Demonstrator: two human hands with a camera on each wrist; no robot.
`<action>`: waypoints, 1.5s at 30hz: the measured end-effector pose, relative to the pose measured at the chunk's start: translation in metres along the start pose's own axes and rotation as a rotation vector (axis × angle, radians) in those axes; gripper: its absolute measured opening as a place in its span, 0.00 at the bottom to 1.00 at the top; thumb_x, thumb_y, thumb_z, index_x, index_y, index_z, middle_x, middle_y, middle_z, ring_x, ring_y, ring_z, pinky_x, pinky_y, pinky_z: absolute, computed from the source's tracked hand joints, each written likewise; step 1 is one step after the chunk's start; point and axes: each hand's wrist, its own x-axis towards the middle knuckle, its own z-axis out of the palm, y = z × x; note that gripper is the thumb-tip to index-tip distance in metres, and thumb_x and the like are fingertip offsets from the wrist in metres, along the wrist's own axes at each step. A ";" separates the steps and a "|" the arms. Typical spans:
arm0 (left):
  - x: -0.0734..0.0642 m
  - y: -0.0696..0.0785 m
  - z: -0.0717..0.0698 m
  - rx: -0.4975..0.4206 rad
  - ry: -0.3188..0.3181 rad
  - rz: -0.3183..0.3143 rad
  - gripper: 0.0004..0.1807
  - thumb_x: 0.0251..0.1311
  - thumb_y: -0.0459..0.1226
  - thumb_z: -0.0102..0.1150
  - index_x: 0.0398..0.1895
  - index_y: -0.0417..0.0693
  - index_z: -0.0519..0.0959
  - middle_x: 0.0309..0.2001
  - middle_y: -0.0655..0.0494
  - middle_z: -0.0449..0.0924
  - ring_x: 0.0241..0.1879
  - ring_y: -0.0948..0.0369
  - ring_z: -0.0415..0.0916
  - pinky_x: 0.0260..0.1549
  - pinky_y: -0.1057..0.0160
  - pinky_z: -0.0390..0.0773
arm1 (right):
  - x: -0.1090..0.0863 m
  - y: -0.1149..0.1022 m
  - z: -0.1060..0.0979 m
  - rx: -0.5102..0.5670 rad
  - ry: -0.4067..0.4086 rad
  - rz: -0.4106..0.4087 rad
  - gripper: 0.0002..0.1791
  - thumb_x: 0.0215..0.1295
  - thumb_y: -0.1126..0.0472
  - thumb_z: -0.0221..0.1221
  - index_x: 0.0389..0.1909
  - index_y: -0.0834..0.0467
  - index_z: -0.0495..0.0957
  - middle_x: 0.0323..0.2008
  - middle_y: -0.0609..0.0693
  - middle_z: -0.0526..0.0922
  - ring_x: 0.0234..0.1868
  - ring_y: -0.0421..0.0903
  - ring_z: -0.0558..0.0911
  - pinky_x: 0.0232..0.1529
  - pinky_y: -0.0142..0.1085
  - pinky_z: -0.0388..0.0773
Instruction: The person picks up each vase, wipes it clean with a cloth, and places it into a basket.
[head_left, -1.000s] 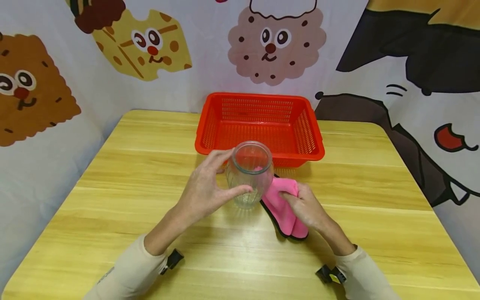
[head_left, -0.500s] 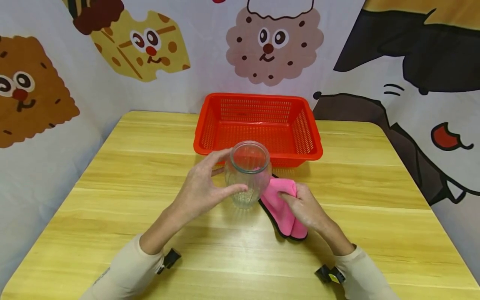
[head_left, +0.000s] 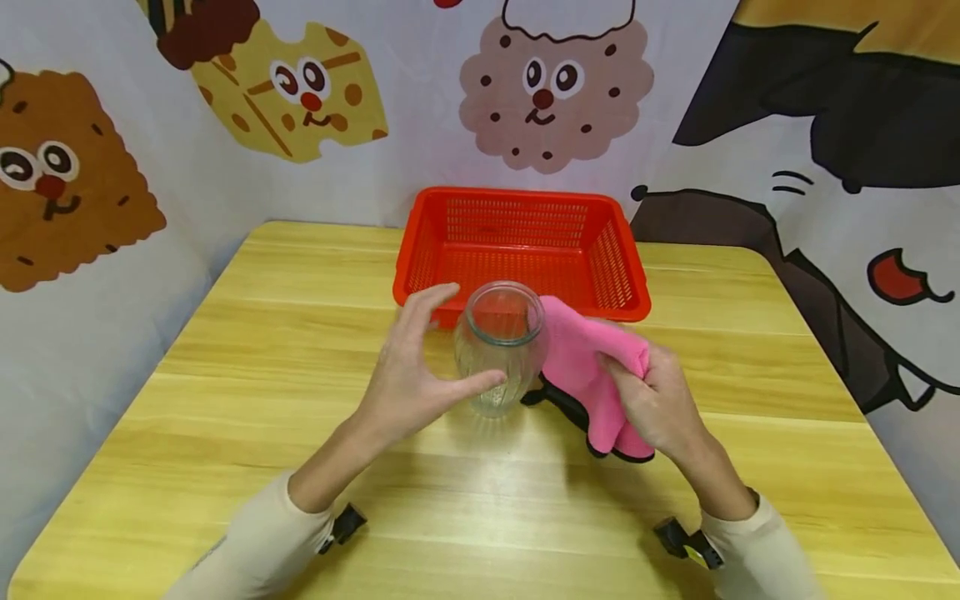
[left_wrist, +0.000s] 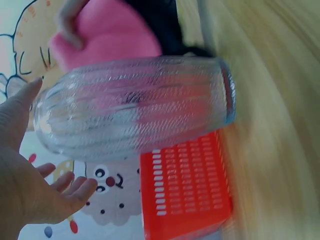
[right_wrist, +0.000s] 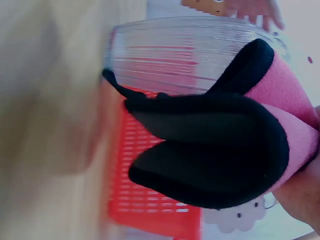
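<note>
An upright clear ribbed glass jar point(head_left: 495, 367) stands on the table in the head view, its mouth up. To its left my left hand point(head_left: 405, 387) is spread, thumb and fingers bowed around the jar; the left wrist view shows a gap between the fingers and the glass point(left_wrist: 135, 107). My right hand point(head_left: 663, 408) pinches a pink cleaning cloth point(head_left: 581, 350) with black trim, bunched and lifted on the jar's right. The right wrist view shows the cloth's black underside point(right_wrist: 210, 145) hanging in folds, with a thin black loop. Part of the cloth lies behind the jar's rim.
Behind the jar a red slotted plastic basket point(head_left: 633, 312) sits at the back of the wooden table point(head_left: 300, 333). A white cloth with cartoon prints point(head_left: 420, 100) hangs behind and beside the table.
My right hand has raised the cloth off the table and moved to the right, the cloth's top coming up near the jar's rim. My left fingers have spread away from the jar, which stays put.
</note>
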 end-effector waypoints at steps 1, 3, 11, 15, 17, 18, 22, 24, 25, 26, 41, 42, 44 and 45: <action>0.000 0.000 0.002 0.010 -0.002 -0.018 0.54 0.43 0.51 0.84 0.73 0.52 0.64 0.70 0.58 0.64 0.68 0.60 0.62 0.63 0.43 0.69 | 0.003 -0.003 0.000 0.019 0.022 -0.027 0.16 0.70 0.75 0.55 0.53 0.65 0.84 0.40 0.54 0.86 0.34 0.45 0.79 0.34 0.28 0.76; 0.001 0.001 0.005 0.028 0.001 -0.057 0.54 0.42 0.53 0.84 0.73 0.52 0.64 0.70 0.57 0.63 0.67 0.59 0.62 0.61 0.42 0.70 | 0.008 -0.006 -0.001 0.043 0.059 -0.070 0.16 0.69 0.76 0.55 0.53 0.67 0.84 0.40 0.55 0.86 0.33 0.45 0.79 0.32 0.28 0.77; 0.005 0.001 0.012 -0.023 -0.026 -0.110 0.49 0.42 0.54 0.84 0.66 0.50 0.69 0.61 0.58 0.69 0.60 0.59 0.67 0.56 0.49 0.77 | 0.020 -0.002 0.006 0.115 0.058 -0.111 0.18 0.68 0.78 0.56 0.55 0.67 0.83 0.48 0.49 0.86 0.40 0.43 0.84 0.41 0.28 0.81; 0.006 -0.002 0.012 -0.076 -0.045 -0.091 0.45 0.42 0.50 0.85 0.63 0.47 0.73 0.58 0.58 0.72 0.57 0.64 0.69 0.51 0.60 0.81 | 0.020 0.002 0.010 0.153 0.017 -0.123 0.19 0.67 0.80 0.56 0.57 0.69 0.81 0.53 0.48 0.85 0.46 0.42 0.84 0.47 0.29 0.80; 0.006 -0.003 0.011 -0.088 -0.043 -0.082 0.45 0.41 0.49 0.86 0.63 0.46 0.73 0.58 0.55 0.73 0.57 0.64 0.70 0.50 0.61 0.82 | 0.019 0.004 0.012 0.159 0.013 -0.135 0.20 0.66 0.80 0.56 0.57 0.70 0.81 0.53 0.49 0.85 0.48 0.42 0.84 0.48 0.29 0.80; 0.007 -0.003 0.011 -0.095 -0.043 -0.079 0.45 0.41 0.49 0.86 0.63 0.46 0.73 0.58 0.54 0.73 0.57 0.64 0.70 0.50 0.61 0.82 | 0.019 0.004 0.012 0.165 0.011 -0.139 0.20 0.66 0.81 0.56 0.57 0.70 0.81 0.53 0.49 0.85 0.48 0.42 0.84 0.49 0.29 0.80; 0.006 -0.004 0.010 -0.119 -0.049 -0.082 0.46 0.41 0.47 0.86 0.64 0.46 0.73 0.59 0.53 0.73 0.58 0.63 0.70 0.50 0.62 0.82 | 0.017 0.006 0.015 0.185 0.003 -0.161 0.20 0.64 0.82 0.56 0.57 0.71 0.80 0.53 0.49 0.85 0.48 0.42 0.84 0.48 0.29 0.81; 0.006 -0.004 0.009 -0.120 -0.049 -0.083 0.46 0.41 0.46 0.86 0.65 0.46 0.73 0.59 0.53 0.73 0.59 0.63 0.70 0.50 0.61 0.82 | 0.016 0.008 0.017 0.202 -0.003 -0.188 0.21 0.64 0.83 0.55 0.57 0.71 0.80 0.54 0.50 0.85 0.50 0.42 0.84 0.50 0.30 0.80; 0.006 -0.004 0.009 -0.120 -0.050 -0.082 0.46 0.41 0.46 0.86 0.65 0.46 0.73 0.59 0.53 0.73 0.59 0.63 0.70 0.50 0.60 0.82 | 0.015 0.010 0.018 0.203 0.000 -0.202 0.22 0.63 0.83 0.55 0.57 0.71 0.80 0.54 0.50 0.85 0.50 0.42 0.84 0.49 0.29 0.80; 0.006 -0.004 0.009 -0.119 -0.051 -0.080 0.46 0.41 0.46 0.86 0.65 0.46 0.73 0.59 0.53 0.73 0.59 0.62 0.70 0.50 0.60 0.82 | 0.014 0.011 0.019 0.199 0.003 -0.217 0.22 0.63 0.83 0.55 0.57 0.71 0.80 0.54 0.50 0.85 0.49 0.42 0.84 0.49 0.29 0.80; 0.007 -0.005 0.007 -0.137 -0.085 -0.065 0.46 0.41 0.45 0.86 0.65 0.46 0.73 0.58 0.53 0.74 0.58 0.62 0.71 0.51 0.58 0.82 | 0.005 0.020 0.026 0.207 -0.035 -0.242 0.23 0.65 0.84 0.51 0.60 0.71 0.78 0.61 0.58 0.80 0.62 0.48 0.78 0.60 0.36 0.76; 0.007 -0.005 0.006 -0.140 -0.088 -0.066 0.46 0.41 0.45 0.86 0.65 0.47 0.73 0.58 0.53 0.74 0.58 0.63 0.71 0.51 0.59 0.82 | 0.005 0.021 0.026 0.218 -0.037 -0.236 0.23 0.65 0.84 0.51 0.60 0.72 0.78 0.61 0.58 0.80 0.62 0.48 0.78 0.59 0.36 0.77; 0.007 -0.006 0.006 -0.155 -0.097 -0.067 0.45 0.42 0.45 0.86 0.65 0.47 0.73 0.59 0.53 0.74 0.58 0.63 0.71 0.51 0.59 0.82 | 0.004 0.022 0.026 0.228 -0.037 -0.231 0.23 0.65 0.84 0.51 0.59 0.72 0.78 0.60 0.57 0.80 0.62 0.48 0.79 0.59 0.36 0.77; 0.007 -0.007 0.005 -0.163 -0.099 -0.068 0.45 0.42 0.44 0.86 0.65 0.47 0.73 0.59 0.53 0.74 0.58 0.63 0.71 0.51 0.59 0.82 | 0.004 0.022 0.026 0.229 -0.037 -0.230 0.23 0.64 0.85 0.51 0.59 0.72 0.78 0.61 0.56 0.80 0.61 0.47 0.79 0.59 0.35 0.77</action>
